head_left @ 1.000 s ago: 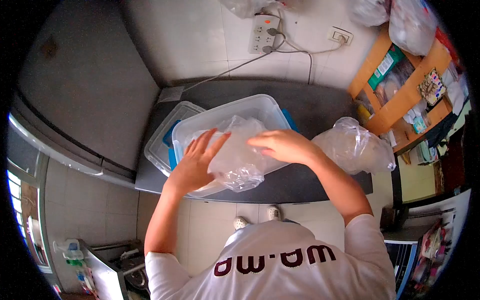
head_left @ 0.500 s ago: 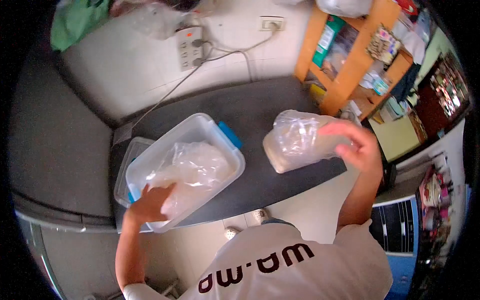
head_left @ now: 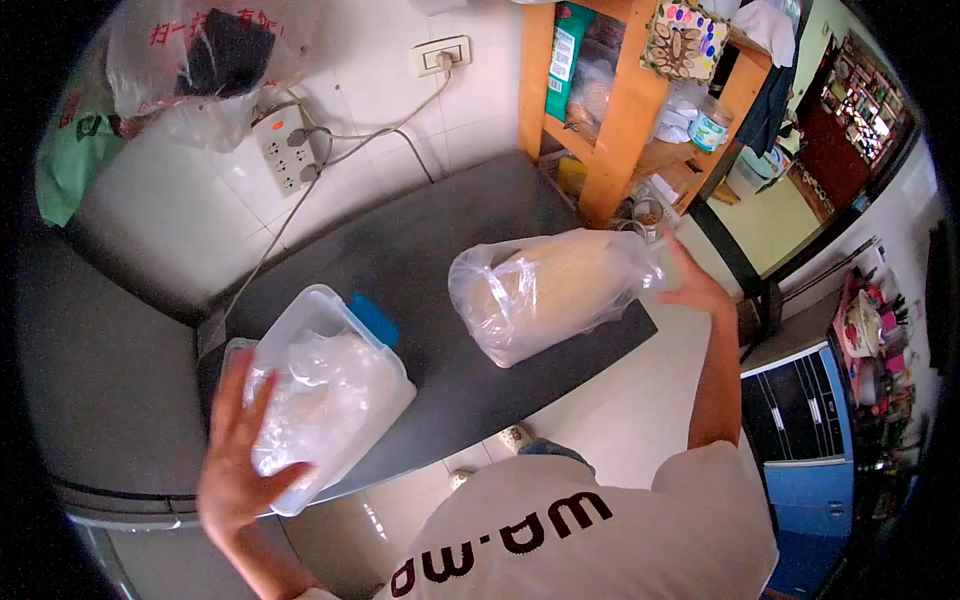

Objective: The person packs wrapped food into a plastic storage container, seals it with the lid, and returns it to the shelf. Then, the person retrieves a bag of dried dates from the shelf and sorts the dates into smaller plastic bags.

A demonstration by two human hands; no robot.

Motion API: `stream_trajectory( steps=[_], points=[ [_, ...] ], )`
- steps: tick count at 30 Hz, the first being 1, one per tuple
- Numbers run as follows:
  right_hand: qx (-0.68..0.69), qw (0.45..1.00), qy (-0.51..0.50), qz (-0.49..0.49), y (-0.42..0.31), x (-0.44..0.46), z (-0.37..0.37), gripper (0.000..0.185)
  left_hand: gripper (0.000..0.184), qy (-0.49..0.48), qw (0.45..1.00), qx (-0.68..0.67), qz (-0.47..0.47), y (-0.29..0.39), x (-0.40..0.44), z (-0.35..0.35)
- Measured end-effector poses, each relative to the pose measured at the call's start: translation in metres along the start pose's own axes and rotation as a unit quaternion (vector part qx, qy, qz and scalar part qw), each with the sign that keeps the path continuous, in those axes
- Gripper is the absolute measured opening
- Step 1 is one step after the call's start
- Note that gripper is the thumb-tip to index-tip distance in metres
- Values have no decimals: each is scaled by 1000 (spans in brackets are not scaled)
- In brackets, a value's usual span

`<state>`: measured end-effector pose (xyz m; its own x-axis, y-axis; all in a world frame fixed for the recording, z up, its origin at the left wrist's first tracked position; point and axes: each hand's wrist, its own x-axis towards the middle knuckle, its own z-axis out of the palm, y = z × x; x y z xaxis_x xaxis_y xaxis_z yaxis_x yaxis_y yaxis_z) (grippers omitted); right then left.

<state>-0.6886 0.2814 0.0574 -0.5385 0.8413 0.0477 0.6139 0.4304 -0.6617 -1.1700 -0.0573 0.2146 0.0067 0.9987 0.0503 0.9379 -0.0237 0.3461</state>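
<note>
A broad strip of bare dark tabletop [head_left: 430, 250] lay between the 2 main things and ran back to the tiled wall [head_left: 385, 100]. At the left, a plastic box [head_left: 378, 400] sat aslant, its near end at the front edge; at the right, a bagged bundle [head_left: 550, 290] rested by the corner, its right end seeming to reach over the side edge, near the wooden shelf [head_left: 615, 130]. The box was translucent and rounded at the corners, with a blue latch [head_left: 374, 320], and held a crumpled clear bag [head_left: 320, 390]. The bundle was blocky and pale tan under thin, glossy, wrinkled film. The left hand [head_left: 238, 450] was spread wide over the box's left side, gripping nothing; whether it touched the rim could not be told. The right hand [head_left: 697, 285], fingers and thumb well parted, stood just beside the bundle's right end, contact unclear.
</note>
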Motion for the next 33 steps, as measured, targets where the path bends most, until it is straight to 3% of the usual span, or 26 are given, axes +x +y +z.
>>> stream_trajectory(
  steps=[1, 3, 5, 7, 8, 9, 10, 11, 13, 14, 16, 17, 19, 20, 23, 25, 27, 28, 30, 31, 33],
  points=[
    [-36, 998, -18, -57, -3, 8, 8, 107, 105, 32, 991, -108, 69, 11, 14, 19],
    [-40, 995, -32, -84, -10, 26, 17, 110, 114, 54, 949, -308, 43, 42, 48, 79],
    [-44, 992, -50, -111, -18, 48, 24, 113, 120, 101, 961, -256, 33, 60, 92, 135],
    [-28, 982, -74, -172, -26, 70, 26, 94, 120, 168, 961, -216, 44, 66, 136, 176],
    [-28, 981, -80, -177, -18, 78, 29, 94, 117, 184, 956, -224, 52, 67, 155, 193],
    [-2, 976, -82, -202, -10, 88, 36, 77, 115, 202, 950, -230, 61, 69, 172, 204],
    [25, 970, -85, -228, -6, 97, 38, 60, 95, 203, 960, -186, 47, 76, 186, 210],
    [25, 967, -92, -235, -3, 100, 40, 60, 62, 241, 953, -156, 93, 76, 195, 223],
    [126, 986, -42, -97, -5, 97, 45, 33, 42, 108, 908, -403, -34, 81, 203, 235],
    [103, 985, 20, -135, -10, 92, 45, 25, 42, 115, 907, -402, -44, 84, 203, 235],
    [151, 978, 41, -135, -6, 89, 40, 23, 39, 230, 884, -395, -99, 86, 200, 227],
    [196, 970, 71, -127, -5, 87, 37, 21, 39, 238, 883, -390, -108, 84, 200, 221],
    [91, 960, 157, -212, -29, 82, 24, 19, 38, 243, 847, -460, -108, 76, 201, 206],
    [87, 964, 147, -203, -39, 83, 14, 20, 37, 265, 830, -479, -104, 74, 201, 198],
    [88, 956, 151, -234, -59, 90, -21, 17, 25, 281, 853, -438, -37, 79, 189, 136],
    [109, 972, 175, -113, -117, 81, -45, 17, 23, 328, 833, -445, 5, 81, 174, 93],
    [84, 925, 304, -212, -115, 95, -69, 20, 18, 382, 819, -427, 32, 83, 154, 46],
    [168, 915, 237, -280, -146, 96, -82, 24, 16, 416, 808, -416, 10, 81, 144, 25],
    [261, 869, 247, -340, -203, 106, -78, 27, 16, 445, 786, -426, 58, 67, 126, -14],
    [272, 841, 327, -334, -226, 110, -65, 26, 15, 449, 796, -405, 18, 67, 109, -34],
    [289, 845, 282, -351, -274, 120, -45, 31, 15, 475, 756, -450, -7, 40, 92, -55]
  ],
)
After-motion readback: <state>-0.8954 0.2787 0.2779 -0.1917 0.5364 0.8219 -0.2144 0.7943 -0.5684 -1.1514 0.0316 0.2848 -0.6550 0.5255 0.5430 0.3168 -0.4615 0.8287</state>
